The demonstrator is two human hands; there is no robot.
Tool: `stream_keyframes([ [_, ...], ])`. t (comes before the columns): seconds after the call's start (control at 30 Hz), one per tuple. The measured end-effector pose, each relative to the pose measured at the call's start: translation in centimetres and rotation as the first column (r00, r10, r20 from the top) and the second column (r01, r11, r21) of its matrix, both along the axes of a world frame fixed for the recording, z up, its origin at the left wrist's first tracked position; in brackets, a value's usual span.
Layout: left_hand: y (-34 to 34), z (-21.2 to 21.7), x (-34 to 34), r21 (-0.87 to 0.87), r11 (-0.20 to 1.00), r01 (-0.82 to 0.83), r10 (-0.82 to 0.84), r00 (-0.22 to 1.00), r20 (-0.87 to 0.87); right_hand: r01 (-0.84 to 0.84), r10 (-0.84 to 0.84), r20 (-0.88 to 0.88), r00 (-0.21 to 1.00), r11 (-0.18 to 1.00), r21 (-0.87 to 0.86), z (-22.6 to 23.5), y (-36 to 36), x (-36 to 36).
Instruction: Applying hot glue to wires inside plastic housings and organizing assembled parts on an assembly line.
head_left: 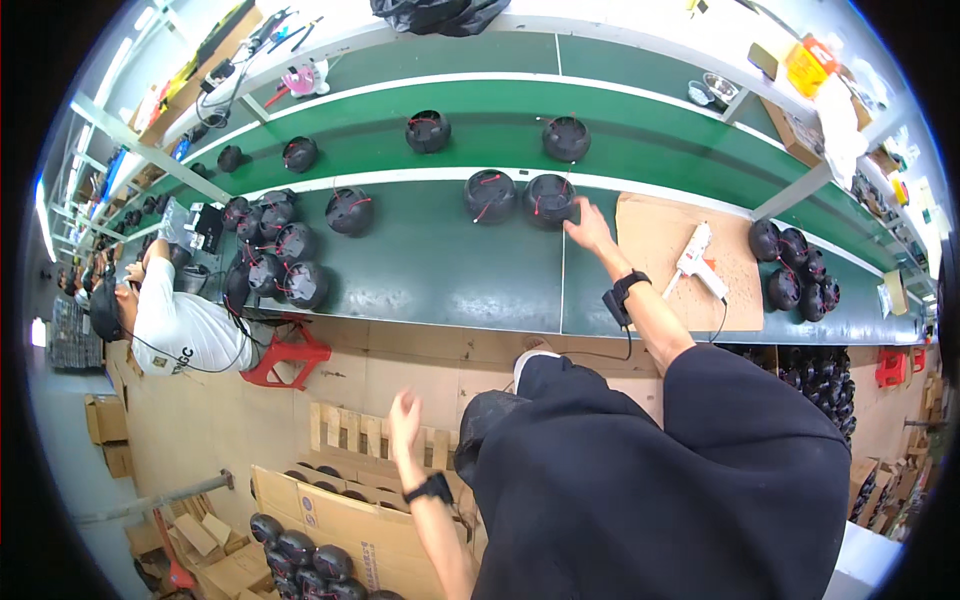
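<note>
Right hand (590, 226) placed at black round housing (549, 205) on green tabletop (440, 275)
The housing is set between a second black housing (489, 199) and a cardboard sheet (645, 240) bearing a white glue gun (696, 262); whether it is grasped at its right edge cannot be told; left hand (405, 422) is seen released, empty and well apart from the tabletop

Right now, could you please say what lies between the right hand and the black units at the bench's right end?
In the head view, a cardboard sheet bearing a white glue gun lies between the right hand and those black units.
</note>
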State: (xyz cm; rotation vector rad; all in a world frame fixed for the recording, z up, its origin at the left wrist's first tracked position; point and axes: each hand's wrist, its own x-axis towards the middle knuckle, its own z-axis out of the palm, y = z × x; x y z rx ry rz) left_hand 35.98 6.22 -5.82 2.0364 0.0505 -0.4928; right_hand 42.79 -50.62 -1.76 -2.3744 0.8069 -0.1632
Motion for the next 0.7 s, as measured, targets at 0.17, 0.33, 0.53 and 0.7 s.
stream_keyframes([
  [0.17, -18.1, 1.7, 11.1, 0.141, 0.967, 0.211, -0.23, 0.963, 0.141, -0.101, 0.097, -0.135, 0.986, 0.995, -0.023, 1.3, -1.4, 5.3],
  [0.33, -29.9, 1.6, 13.6, 0.148, 0.929, 0.339, -0.352, 0.933, 0.076, -0.182, 0.185, -0.041, 0.982, 0.981, 0.067, -0.4, -0.8, 7.4],
  [0.53, -26.8, -0.6, 7.5, 0.26, 0.829, 0.495, -0.504, 0.863, -0.036, -0.111, 0.115, -0.024, 0.993, 0.988, 0.111, -0.9, -1.6, 7.0],
  [0.7, -9.5, -5.3, -2.6, 0.526, 0.66, 0.537, -0.156, 0.783, -0.602, -0.087, 0.089, -0.008, 0.996, 0.992, 0.085, -0.5, -2.5, 6.4],
])
